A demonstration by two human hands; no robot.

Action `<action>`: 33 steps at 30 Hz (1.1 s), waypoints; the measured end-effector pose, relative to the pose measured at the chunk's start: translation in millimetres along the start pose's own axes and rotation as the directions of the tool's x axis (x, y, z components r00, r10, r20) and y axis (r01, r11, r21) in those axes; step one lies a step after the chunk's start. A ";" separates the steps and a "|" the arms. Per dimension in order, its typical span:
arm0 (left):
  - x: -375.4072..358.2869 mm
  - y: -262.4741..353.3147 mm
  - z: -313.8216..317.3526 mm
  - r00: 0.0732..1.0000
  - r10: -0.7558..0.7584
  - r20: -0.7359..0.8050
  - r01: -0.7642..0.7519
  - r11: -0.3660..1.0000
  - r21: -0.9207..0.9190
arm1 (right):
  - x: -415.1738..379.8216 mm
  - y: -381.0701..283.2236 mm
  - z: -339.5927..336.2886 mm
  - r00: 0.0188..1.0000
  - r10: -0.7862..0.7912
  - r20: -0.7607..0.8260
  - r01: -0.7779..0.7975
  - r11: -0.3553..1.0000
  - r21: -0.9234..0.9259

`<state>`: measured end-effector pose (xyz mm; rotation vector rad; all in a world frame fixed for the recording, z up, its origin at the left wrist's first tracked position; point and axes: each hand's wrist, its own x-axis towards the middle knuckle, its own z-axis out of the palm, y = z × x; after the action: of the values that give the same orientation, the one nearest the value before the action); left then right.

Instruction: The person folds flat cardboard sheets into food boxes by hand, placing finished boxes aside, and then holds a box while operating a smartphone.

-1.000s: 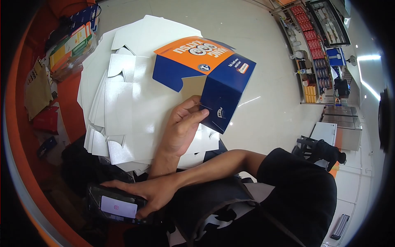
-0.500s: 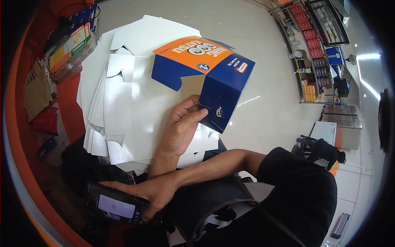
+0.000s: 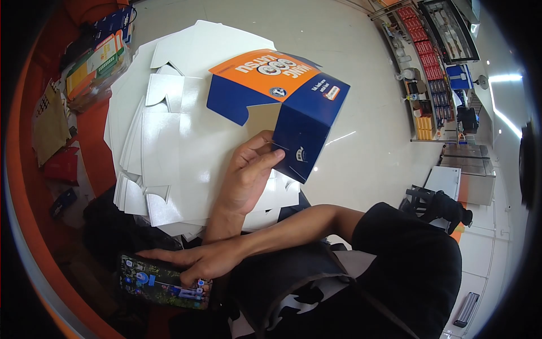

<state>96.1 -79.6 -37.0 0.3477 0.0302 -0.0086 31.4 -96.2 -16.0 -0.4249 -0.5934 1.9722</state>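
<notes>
My left hand (image 3: 251, 175) pinches the edge of a folded carton (image 3: 307, 127), thumb in front and fingers behind. The carton is dark blue with an orange printed panel and has a cut-out notch. It is held above a pile of flat white box blanks (image 3: 209, 141). My right arm crosses over my left forearm, and its hand (image 3: 206, 261) reaches to a smartphone (image 3: 158, 282) at the lower left. One finger stretches along the phone's upper edge; a bent digit touches the lit screen, which shows icons over a picture.
Along the left side is an orange surface (image 3: 93, 147) with paper packets (image 3: 99, 62) and a red pouch (image 3: 62, 166). Stocked shelves (image 3: 426, 62) stand far right across the shiny floor (image 3: 361, 130). A dark chair (image 3: 437, 206) is at the right.
The phone screen has switched from a pale window to a colourful picture with icons. My right hand's bent digit has moved up and left onto the screen. The carton has barely moved.
</notes>
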 end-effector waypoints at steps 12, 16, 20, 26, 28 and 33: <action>0.6 -1.4 -4.6 1.000 -0.002 0.010 0.002 1.000 0.001 | -3.6 -10.7 8.3 0.997 -0.063 -0.037 0.061 0.997 -0.052; 0.2 -2.2 -5.3 1.000 0.001 0.008 -0.001 1.000 0.004 | -0.2 1.5 1.8 0.993 -0.113 -0.027 0.109 0.985 -0.134; -0.2 -0.7 -3.5 1.000 -0.004 0.015 0.004 1.000 0.011 | -0.3 0.3 0.2 1.000 -0.007 -0.027 0.005 0.997 -0.077; -0.1 -1.5 -4.1 1.000 -0.001 0.002 0.001 1.000 0.014 | -1.7 -4.0 2.1 0.999 -0.036 0.003 0.036 0.997 -0.069; 0.4 -1.6 -1.7 1.000 0.005 -0.009 -0.005 1.000 0.002 | -1.1 -2.2 1.8 0.998 -0.053 0.015 0.054 0.996 -0.073; 0.1 0.3 1.6 1.000 0.000 -0.019 0.000 1.000 -0.002 | -0.6 -1.0 1.8 0.997 -0.076 0.023 0.078 0.990 -0.114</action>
<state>96.3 -79.9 -35.4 0.3454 0.0491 -0.0049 31.5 -96.8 -14.0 -0.4479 -0.7270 1.8762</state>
